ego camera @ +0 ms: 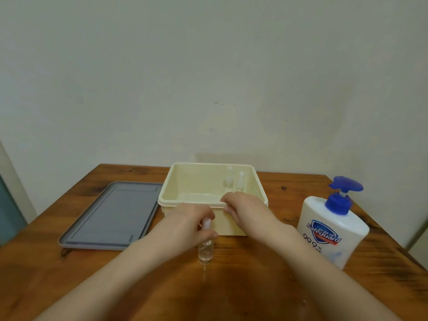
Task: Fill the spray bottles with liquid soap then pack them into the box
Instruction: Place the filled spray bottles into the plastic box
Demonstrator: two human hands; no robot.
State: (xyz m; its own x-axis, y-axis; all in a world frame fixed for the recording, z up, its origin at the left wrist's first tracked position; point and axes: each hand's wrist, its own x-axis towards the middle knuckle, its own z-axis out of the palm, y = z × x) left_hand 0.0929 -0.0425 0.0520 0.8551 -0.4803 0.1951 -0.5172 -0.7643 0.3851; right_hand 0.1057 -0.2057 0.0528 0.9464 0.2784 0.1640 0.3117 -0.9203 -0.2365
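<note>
A cream plastic box (pixel 185 181) stands open at the middle of the wooden table. Two small clear spray bottles (pixel 234 181) stand upright inside it near the far right corner. My left hand (pixel 185 225) grips a third clear spray bottle (pixel 205 250) just in front of the box, its base on or just above the table. My right hand (pixel 245 207) rests on the box's front rim with fingers curled over the edge. A white soap pump bottle (pixel 331 230) with a blue pump stands to the right.
The grey box lid (pixel 111 214) lies flat on the table (pixel 231 293) to the left of the box. A pale wall rises right behind the table's far edge. A thin wet streak runs down the wood below the held bottle.
</note>
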